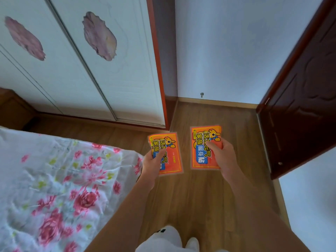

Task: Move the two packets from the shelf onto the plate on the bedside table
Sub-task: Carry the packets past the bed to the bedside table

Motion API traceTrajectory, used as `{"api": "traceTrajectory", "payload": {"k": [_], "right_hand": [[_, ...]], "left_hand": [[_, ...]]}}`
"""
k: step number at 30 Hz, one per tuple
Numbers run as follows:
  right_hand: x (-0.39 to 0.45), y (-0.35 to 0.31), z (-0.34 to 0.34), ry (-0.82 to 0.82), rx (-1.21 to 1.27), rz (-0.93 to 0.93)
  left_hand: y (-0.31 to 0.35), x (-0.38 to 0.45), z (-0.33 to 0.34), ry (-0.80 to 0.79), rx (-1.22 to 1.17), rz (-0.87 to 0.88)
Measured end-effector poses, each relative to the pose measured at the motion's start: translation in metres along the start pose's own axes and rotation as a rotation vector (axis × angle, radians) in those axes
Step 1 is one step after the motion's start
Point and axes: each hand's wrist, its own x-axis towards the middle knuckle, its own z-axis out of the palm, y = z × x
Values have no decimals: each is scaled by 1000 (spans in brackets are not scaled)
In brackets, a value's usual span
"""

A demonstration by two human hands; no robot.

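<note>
I hold two flat orange packets with yellow and blue print, one in each hand, above the wooden floor. My left hand (151,163) grips the left packet (168,151) by its lower left edge, thumb across its face. My right hand (221,153) grips the right packet (203,148) by its right side, thumb on the print. The two packets are side by side and apart. Neither the shelf, the plate nor the bedside table is in view.
A bed with a floral cover (54,179) fills the lower left. White sliding wardrobe doors (81,70) stand ahead on the left. A dark wooden door (300,106) stands open at the right. Wooden floor (209,193) runs between them. My legs (163,239) show at the bottom.
</note>
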Motion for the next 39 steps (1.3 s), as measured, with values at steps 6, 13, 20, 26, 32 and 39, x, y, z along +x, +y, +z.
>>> {"api": "traceTrajectory", "payload": {"k": [6,13,20,26,32,39], "right_hand": [[74,-14,19,-67,-56,0],[185,-49,83,-137,-142,-9],[286,-100,177,-298,-232,-50],[336,-122,273,-486,-277,-74],[378,-127,375,-674,-315,-57],[444,-147,501,-896,-345,-85]], "left_hand": [[18,65,18,37,-9,22],[52,177,11,141,-90,22],[104,277,-22,291,-187,38],[128,328,-74,435,-245,38],[135,370,-128,591,-317,49],[158,444,-188,807,-399,33]]}}
